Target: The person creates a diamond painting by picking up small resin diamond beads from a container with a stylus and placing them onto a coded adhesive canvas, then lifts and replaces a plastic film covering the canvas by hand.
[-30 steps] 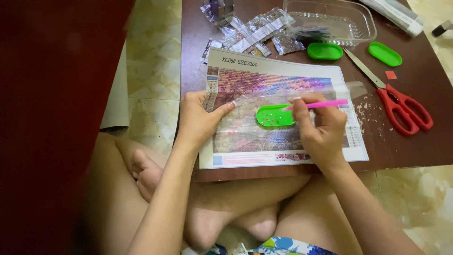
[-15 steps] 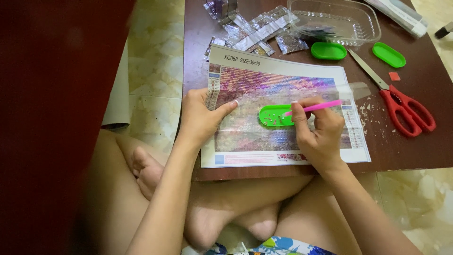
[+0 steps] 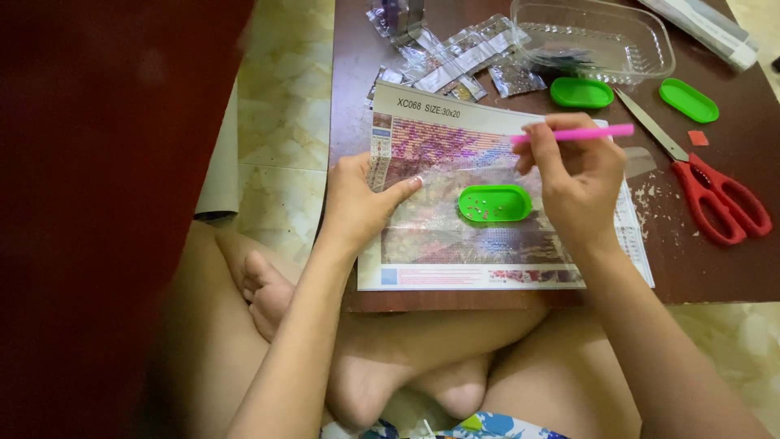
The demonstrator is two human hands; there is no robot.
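Observation:
A bead-picture canvas with a coloured grid lies on a low brown table. My left hand presses on its left edge, thumb holding back a clear cover film. My right hand grips a pink pen, its tip raised over the canvas's upper middle. A green oval tray with a few small beads sits on the canvas between my hands.
Red-handled scissors lie at the right. Two more green trays, a clear plastic tub and several small bead packets sit at the back. My crossed legs are under the table's near edge.
My right hand lifted the pink pen out of the green tray and moved it up toward the canvas's upper part. My left hand stayed on the left edge.

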